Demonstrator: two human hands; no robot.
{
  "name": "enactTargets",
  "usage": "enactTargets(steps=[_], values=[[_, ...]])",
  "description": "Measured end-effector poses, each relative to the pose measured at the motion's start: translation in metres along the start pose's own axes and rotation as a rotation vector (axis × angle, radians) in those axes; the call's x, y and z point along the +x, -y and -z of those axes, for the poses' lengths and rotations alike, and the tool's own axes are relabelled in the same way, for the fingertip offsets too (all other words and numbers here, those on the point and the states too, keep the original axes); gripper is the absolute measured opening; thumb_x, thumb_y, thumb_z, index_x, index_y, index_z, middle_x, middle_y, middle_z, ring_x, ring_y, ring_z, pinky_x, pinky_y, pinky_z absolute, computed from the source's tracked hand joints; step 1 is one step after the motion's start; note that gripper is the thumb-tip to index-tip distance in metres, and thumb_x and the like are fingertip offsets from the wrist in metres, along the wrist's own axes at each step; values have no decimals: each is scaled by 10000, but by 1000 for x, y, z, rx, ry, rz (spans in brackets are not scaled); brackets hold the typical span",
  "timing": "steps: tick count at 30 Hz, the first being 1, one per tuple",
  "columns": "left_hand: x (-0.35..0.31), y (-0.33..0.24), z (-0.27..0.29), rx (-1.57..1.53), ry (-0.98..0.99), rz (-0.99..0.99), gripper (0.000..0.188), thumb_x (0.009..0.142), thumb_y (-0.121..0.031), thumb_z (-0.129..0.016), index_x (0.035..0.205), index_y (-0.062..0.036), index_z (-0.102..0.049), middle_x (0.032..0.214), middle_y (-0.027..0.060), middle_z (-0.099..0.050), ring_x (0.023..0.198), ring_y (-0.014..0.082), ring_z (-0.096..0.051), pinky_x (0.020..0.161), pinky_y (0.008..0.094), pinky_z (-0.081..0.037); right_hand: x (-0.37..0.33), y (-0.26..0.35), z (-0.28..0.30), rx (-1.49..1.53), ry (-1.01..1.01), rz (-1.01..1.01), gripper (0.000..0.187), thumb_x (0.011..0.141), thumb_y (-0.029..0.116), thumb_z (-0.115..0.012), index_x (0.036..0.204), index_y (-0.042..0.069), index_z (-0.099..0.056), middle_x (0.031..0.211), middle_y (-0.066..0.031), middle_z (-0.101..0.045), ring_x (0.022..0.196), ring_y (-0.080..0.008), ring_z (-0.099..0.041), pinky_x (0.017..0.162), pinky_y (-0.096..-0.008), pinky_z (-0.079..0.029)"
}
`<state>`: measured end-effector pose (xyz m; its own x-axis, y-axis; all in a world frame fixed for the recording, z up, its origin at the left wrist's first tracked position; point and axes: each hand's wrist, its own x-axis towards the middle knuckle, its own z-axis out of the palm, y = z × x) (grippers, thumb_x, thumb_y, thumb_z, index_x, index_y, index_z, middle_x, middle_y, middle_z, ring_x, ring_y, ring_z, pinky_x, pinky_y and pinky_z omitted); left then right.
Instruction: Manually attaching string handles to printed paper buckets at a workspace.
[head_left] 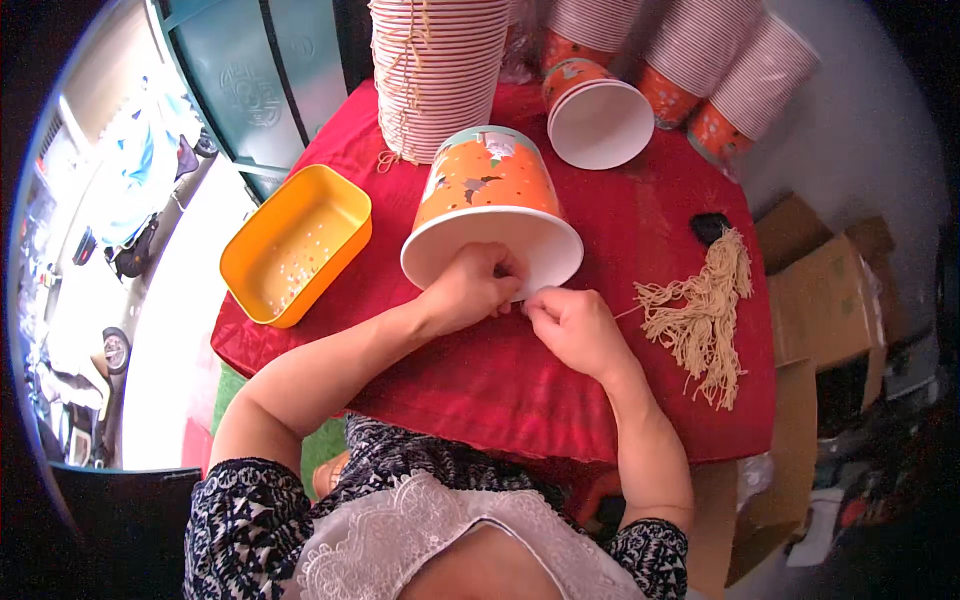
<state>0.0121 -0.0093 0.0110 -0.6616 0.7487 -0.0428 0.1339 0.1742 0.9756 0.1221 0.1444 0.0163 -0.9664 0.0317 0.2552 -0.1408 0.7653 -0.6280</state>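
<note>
An orange paper bucket (490, 180) with dark leaf-like and pale shapes lies tipped on the red cloth, its white-rimmed mouth facing me. My left hand (475, 285) reaches into the mouth, its fingers bent and pinched together at the near rim; what is between them is hidden. Right beside it, my right hand (578, 328) is closed at the outside of the same rim. A thin pale string (628, 312) sticks out from its far side. To the right lies a bundle of beige strings (705, 320), gathered at a dark band (710, 228).
On the left sits a yellow plastic tray (345, 215) holding small white bits. Behind the bucket rises a tall stack of paper buckets (440, 80) with strings hanging down it. More stacked buckets (600, 125) lie at the back right. Cardboard boxes (825, 310) stand beside the table (460, 390).
</note>
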Motion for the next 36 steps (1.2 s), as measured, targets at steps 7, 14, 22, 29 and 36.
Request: enactTargets(steps=[7, 14, 22, 29, 36], values=[[4, 11, -1, 152, 67, -139, 163, 798, -79, -645, 904, 44, -634, 779, 138, -658, 681, 217, -635, 623, 341, -512, 8, -3, -9, 424, -99, -293, 191, 871, 126, -617, 799, -50, -636, 606, -97, -614, 553, -153, -572, 520, -335, -459], [6, 14, -9, 389, 68, -265, 243, 781, -117, -658, 989, 3, -619, 893, 173, -663, 849, 274, -644, 789, 393, -504, 7, 0, -9, 539, -94, -383, 193, 877, 121, -617, 757, -30, -629, 582, -59, -592, 485, -149, -538, 468, -320, -435], [7, 13, -9, 285, -2, -243, 122, 782, -89, -662, 841, 12, -629, 816, 182, -654, 779, 302, -652, 696, 389, -505, -14, 50, 1, 122, 110, 602, 171, 737, 29, -687, 872, 40, -584, 691, -114, -619, 597, -279, -637, 516, -387, -495], [4, 17, -4, 311, 12, -293, 99, 846, -90, -655, 882, -7, -616, 804, 106, -634, 727, 195, -614, 654, 348, -510, -12, 28, 6, -314, 21, 392, 201, 758, 147, -691, 614, 73, -570, 611, -98, -539, 566, -283, -594, 500, -391, -472], [0, 10, -2, 140, 79, -121, 68, 893, -78, -607, 910, -12, -601, 756, 58, -582, 670, 136, -584, 572, 304, -489, -8, 32, 17, -525, -311, 146, 120, 829, 94, -609, 919, 61, -682, 678, -116, -638, 568, -278, -646, 494, -393, -511]])
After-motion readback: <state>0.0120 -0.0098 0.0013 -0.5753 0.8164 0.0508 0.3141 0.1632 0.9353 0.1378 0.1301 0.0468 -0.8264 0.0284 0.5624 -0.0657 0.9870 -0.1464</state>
